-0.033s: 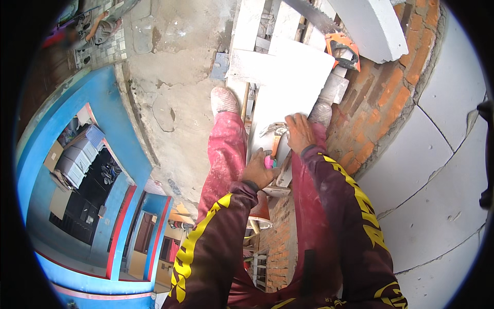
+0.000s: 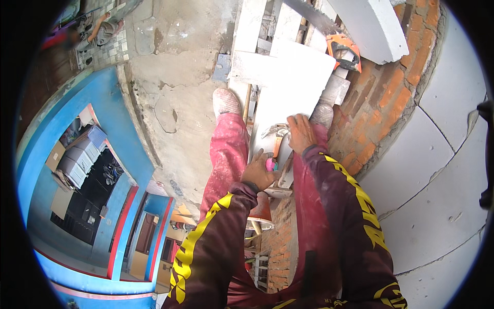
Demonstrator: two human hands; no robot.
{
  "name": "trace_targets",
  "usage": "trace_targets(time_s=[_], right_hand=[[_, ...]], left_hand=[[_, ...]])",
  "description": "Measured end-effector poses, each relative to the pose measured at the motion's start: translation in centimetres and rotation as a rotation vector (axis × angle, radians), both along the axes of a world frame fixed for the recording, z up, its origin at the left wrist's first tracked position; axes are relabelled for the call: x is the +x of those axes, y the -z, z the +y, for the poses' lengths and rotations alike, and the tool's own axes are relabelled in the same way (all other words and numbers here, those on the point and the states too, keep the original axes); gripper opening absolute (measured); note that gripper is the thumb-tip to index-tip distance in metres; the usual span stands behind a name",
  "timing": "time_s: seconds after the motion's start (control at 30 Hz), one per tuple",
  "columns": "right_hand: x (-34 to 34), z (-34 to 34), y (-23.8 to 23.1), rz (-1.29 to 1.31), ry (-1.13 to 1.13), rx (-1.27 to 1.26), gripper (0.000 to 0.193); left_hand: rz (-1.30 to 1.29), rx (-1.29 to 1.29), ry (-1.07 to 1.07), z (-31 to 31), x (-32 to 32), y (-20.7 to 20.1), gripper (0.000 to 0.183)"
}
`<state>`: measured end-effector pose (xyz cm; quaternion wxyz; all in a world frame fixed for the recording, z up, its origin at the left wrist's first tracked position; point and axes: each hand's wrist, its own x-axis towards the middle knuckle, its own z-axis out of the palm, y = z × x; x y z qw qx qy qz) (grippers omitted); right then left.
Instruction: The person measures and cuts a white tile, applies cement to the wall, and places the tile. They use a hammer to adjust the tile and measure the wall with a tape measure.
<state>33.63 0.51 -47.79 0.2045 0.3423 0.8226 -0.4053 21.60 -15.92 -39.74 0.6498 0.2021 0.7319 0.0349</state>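
My left hand (image 2: pixel 261 171) has its fingers curled round a small pink and teal thing (image 2: pixel 271 164); its kind is partly hidden by the fingers. Just ahead of it, a hammer (image 2: pixel 278 139) with a metal claw head and an orange handle lies on a white board (image 2: pixel 290 77). My right hand (image 2: pixel 302 135) rests beside the hammer head, fingers laid over the near part of the white surface, with nothing visible in its grasp. Both hands are between my knees, over the planks.
A handsaw (image 2: pixel 343 51) with an orange handle lies at the far right end, by a thick white block (image 2: pixel 370 28). Brickwork (image 2: pixel 370 118) and a pale block wall (image 2: pixel 411 154) rise on the right. A reddish bucket (image 2: pixel 261 208) hangs below my left wrist. Another person (image 2: pixel 100 31) is far left.
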Motion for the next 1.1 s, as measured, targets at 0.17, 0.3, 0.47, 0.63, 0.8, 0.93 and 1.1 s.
trace_targets(time_s=[0.17, 0.3, 0.47, 0.63, 0.8, 0.93, 1.1], right_hand=[[1.0, 0.3, -0.5, -0.002, 0.148, -0.226, 0.041], [2.7, 0.0, -5.4, -0.016, 0.387, -0.516, 0.042], [2.9, 0.8, -13.5, 0.069, 0.484, -0.541, 0.033], [1.6, 4.2, -19.9, 0.204, 0.582, -0.554, 0.033], [-0.9, 9.7, -23.7, 0.223, 0.396, -0.522, 0.033], [-3.4, 11.6, -25.1, 0.263, 0.265, -0.528, 0.036], [-4.6, 13.2, -23.7, 0.266, 0.188, -0.627, 0.037]], left_hand=[[-0.097, 0.011, 0.206, 0.9, -1.2, -1.4, 0.086], [-0.215, 0.058, 0.241, 1.4, 0.0, -2.5, 0.087], [-0.188, 0.113, 0.191, 2.0, 1.0, -6.3, 0.087], [-0.139, 0.425, 0.104, 4.7, -0.8, -11.2, 0.079], [-0.146, 0.486, 0.065, 7.8, -3.0, -14.2, 0.068], [-0.173, 0.646, -0.077, 9.3, -3.9, -14.5, 0.06], [-0.232, 0.452, -0.117, 9.7, -4.9, -14.5, 0.067]])
